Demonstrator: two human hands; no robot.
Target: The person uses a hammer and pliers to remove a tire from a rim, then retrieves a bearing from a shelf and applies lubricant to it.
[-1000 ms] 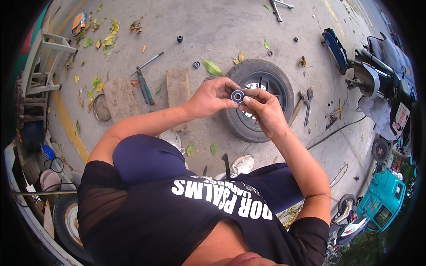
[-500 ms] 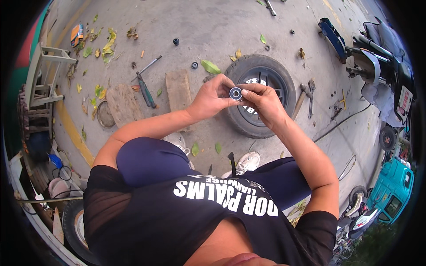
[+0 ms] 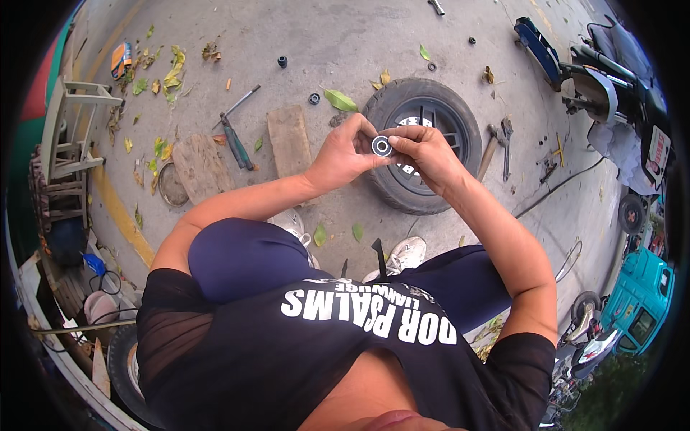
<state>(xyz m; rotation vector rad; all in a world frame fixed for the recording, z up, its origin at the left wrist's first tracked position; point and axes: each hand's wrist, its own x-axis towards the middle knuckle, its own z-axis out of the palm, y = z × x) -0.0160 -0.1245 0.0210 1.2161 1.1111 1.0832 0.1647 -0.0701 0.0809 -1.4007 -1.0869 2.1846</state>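
Between my two hands I hold a small ring-shaped ball bearing (image 3: pixel 382 146), its round face turned up toward me. My left hand (image 3: pixel 341 152) pinches its left side between thumb and fingers. The thumb and fingers of my right hand (image 3: pixel 424 154) close on its right side. Just beyond and below the hands, a wheel with a black tyre (image 3: pixel 460 108) and dark spoked rim lies flat on the ground. A perforated metal disc (image 3: pixel 411 122) shows at its middle, partly covered by my hands.
Two wooden blocks (image 3: pixel 289 140) and pliers (image 3: pixel 236 144) lie left of the wheel. To its right are a hammer (image 3: pixel 489 154) and a wrench (image 3: pixel 507 147). Another bearing (image 3: pixel 314 98) and a black socket-like piece (image 3: pixel 282 62) lie farther off. A parked scooter (image 3: pixel 611 93) stands at right.
Both hands keep their hold on the bearing, which is turned slightly. The view has shifted a little; the ground things otherwise stay put.
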